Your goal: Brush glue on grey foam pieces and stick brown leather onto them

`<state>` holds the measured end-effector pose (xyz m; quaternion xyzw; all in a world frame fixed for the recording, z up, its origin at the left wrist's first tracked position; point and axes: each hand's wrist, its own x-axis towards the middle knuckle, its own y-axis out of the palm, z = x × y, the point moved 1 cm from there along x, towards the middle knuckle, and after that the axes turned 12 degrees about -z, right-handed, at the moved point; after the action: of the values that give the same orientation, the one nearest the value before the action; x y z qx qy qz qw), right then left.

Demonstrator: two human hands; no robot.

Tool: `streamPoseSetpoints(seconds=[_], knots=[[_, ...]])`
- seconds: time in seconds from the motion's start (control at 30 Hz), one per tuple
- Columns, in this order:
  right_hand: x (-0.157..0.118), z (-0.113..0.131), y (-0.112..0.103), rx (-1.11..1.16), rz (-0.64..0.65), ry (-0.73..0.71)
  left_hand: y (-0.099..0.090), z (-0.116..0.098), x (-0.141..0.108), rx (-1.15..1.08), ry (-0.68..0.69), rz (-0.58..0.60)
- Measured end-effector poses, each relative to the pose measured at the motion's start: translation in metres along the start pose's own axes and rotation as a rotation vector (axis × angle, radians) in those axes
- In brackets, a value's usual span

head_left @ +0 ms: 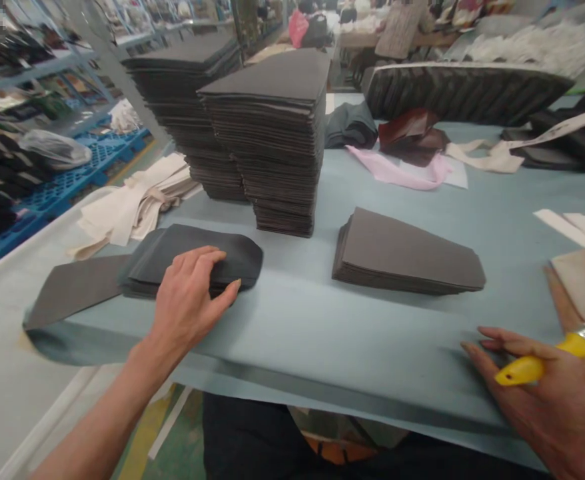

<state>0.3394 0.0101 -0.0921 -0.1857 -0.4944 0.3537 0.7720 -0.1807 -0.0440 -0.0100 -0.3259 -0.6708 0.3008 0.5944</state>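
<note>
Rests the left hand [185, 293], with bent, parted fingers [196, 259], on a smooth, blunt-ended charcoal stack [240, 257] at the near left of the desk [292, 327], gripping a yellow-handled brush [520, 371] in the right hand [560, 400].

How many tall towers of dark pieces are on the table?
2. The nearer tower is mid-picture; the other tower is just behind it, to the left. More could be hidden behind them.

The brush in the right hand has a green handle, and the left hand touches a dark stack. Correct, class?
Not quite: the head view shows a yellow handle, not green. The right hand does hold the brush, and the left hand touches a dark stack.
</note>
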Motion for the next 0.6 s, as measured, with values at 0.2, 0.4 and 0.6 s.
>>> streamPoseSetpoints(seconds=[0.2,0.4,0.6], knots=[[-0.001,0.016,-0.006,-0.006,0.040,0.007,0.022,-0.011,0.011,0.095,-0.026,0.034],[-0.001,0.020,-0.005,-0.040,0.037,-0.005,0.020,-0.009,0.009,0.103,-0.060,-0.022],[-0.001,0.018,-0.006,-0.074,0.062,-0.016,0.021,-0.004,0.014,0.041,-0.049,-0.091]])
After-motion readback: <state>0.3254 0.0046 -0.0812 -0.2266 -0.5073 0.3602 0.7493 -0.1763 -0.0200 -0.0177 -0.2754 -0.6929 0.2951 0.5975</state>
